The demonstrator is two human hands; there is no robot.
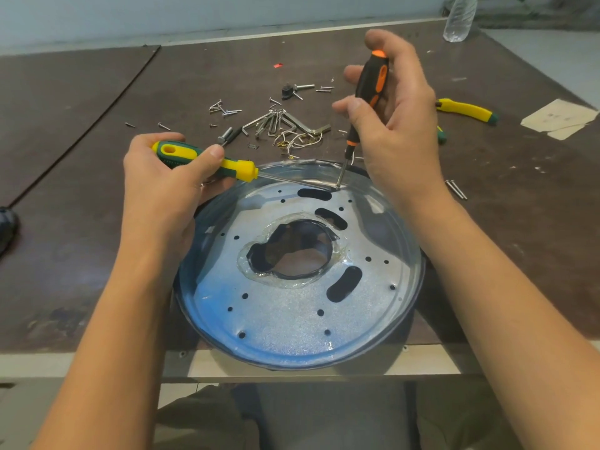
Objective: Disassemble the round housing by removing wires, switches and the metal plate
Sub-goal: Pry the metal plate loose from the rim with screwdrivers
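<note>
While both hands (162,177) (394,125) grip screwdrivers (207,160) (370,82), tips meet at plate (292,319) rim.

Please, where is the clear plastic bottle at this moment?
In the head view, the clear plastic bottle stands at the upper right, near the far edge of the table, beyond the right hand and the yellow-handled tool.

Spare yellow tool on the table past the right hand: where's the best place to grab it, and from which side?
Take the yellow tool round its handle's middle, from above on the right. It lies flat on the table, handle exposed; its other end sits behind the right hand.
</note>
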